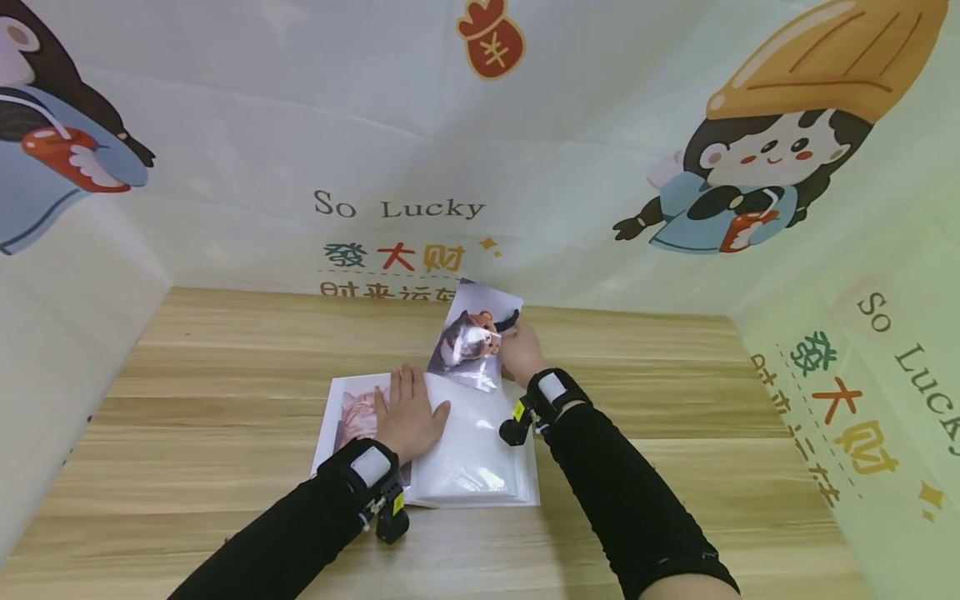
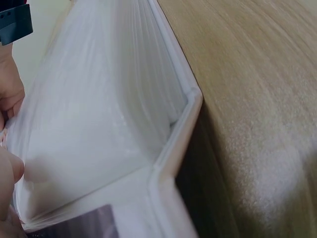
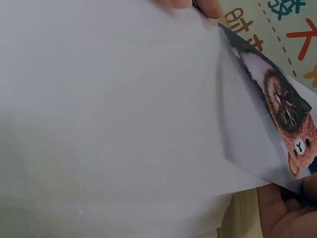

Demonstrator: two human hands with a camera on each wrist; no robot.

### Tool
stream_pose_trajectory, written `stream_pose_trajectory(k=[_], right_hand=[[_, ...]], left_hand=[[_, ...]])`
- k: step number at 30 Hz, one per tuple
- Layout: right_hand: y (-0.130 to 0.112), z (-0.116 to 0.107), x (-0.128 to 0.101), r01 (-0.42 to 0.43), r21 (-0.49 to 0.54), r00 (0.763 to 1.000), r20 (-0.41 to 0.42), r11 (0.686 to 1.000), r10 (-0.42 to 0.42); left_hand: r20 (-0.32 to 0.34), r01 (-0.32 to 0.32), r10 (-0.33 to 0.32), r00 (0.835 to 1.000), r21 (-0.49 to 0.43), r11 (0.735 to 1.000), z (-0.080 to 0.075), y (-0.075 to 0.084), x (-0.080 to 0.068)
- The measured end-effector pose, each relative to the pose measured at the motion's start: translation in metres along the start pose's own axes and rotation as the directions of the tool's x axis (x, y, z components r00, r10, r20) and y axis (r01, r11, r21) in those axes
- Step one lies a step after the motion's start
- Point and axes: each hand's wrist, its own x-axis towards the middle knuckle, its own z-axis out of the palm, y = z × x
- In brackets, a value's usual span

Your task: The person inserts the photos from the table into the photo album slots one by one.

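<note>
An open white photo album (image 1: 480,467) lies on the wooden table (image 1: 225,367) in the head view. My left hand (image 1: 405,412) rests flat on its pages with straight fingers, next to a pinkish photo (image 1: 356,412) on the left page. My right hand (image 1: 521,350) pinches a glossy cat photo (image 1: 474,337) and holds it tilted up above the album's far edge. The right wrist view shows the cat photo (image 3: 277,109) close up beside a clear page sleeve (image 3: 109,124). In the left wrist view the album's stacked sleeves (image 2: 99,114) and cover corner (image 2: 190,99) fill the frame.
Printed cartoon backdrop panels (image 1: 480,125) wall in the table at the back and on both sides. Bare wood (image 1: 675,400) stretches to the left and right of the album.
</note>
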Motion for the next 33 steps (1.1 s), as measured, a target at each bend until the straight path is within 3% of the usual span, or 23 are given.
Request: stream_pose_trajectory(k=[4, 5, 8, 12, 19, 21, 23, 27, 28, 30, 33], right_hand=[[-0.008, -0.004, -0.003, 0.078, -0.202, 0.996, -0.032, 0.976, -0.087], [-0.021, -0.005, -0.011, 0.063, -0.241, 0.997, -0.021, 0.969, -0.071], [-0.032, -0.005, -0.02, 0.125, -0.345, 0.991, -0.008, 0.93, -0.136], [-0.04, -0.003, -0.028, 0.173, -0.4, 0.985, 0.047, 0.9, -0.169], [-0.035, -0.003, -0.026, 0.154, -0.376, 0.984, 0.138, 0.914, -0.109], [-0.017, -0.003, -0.012, 0.185, -0.376, 0.975, 0.187, 0.908, -0.121], [0.004, -0.002, 0.009, 0.165, -0.396, 0.966, 0.251, 0.903, -0.067], [0.067, -0.003, 0.065, 0.268, -0.487, 0.944, 0.307, 0.831, -0.124], [0.054, -0.004, 0.063, 0.216, -0.513, 0.952, 0.3, 0.83, -0.062], [0.028, -0.006, 0.052, 0.238, -0.542, 0.953, 0.292, 0.806, -0.085], [-0.034, -0.007, 0.02, 0.256, -0.565, 0.94, 0.334, 0.785, -0.066]], left_hand=[[0.003, 0.006, -0.006, 1.0, -0.002, 1.0, 0.001, 0.0, 0.001], [0.008, 0.008, -0.008, 1.0, 0.0, 1.0, 0.001, 0.0, 0.001], [0.012, 0.005, -0.005, 1.0, -0.005, 1.0, 0.001, 0.001, 0.001], [0.015, 0.0, 0.0, 1.0, -0.008, 1.0, 0.0, 0.0, 0.001], [0.025, 0.001, -0.001, 1.0, -0.005, 1.0, -0.002, -0.002, 0.001], [0.027, 0.004, -0.004, 1.0, -0.006, 1.0, -0.002, -0.002, 0.001], [0.027, 0.005, -0.005, 1.0, -0.006, 1.0, -0.002, -0.002, 0.001], [0.029, -0.008, 0.008, 1.0, 0.003, 1.0, -0.003, -0.003, 0.002], [0.03, -0.011, 0.011, 0.999, 0.007, 1.0, -0.004, -0.004, 0.001], [0.034, -0.017, 0.016, 0.999, 0.014, 1.0, -0.007, -0.006, 0.001], [0.031, -0.02, 0.019, 0.999, 0.019, 1.0, -0.011, -0.009, 0.0]])
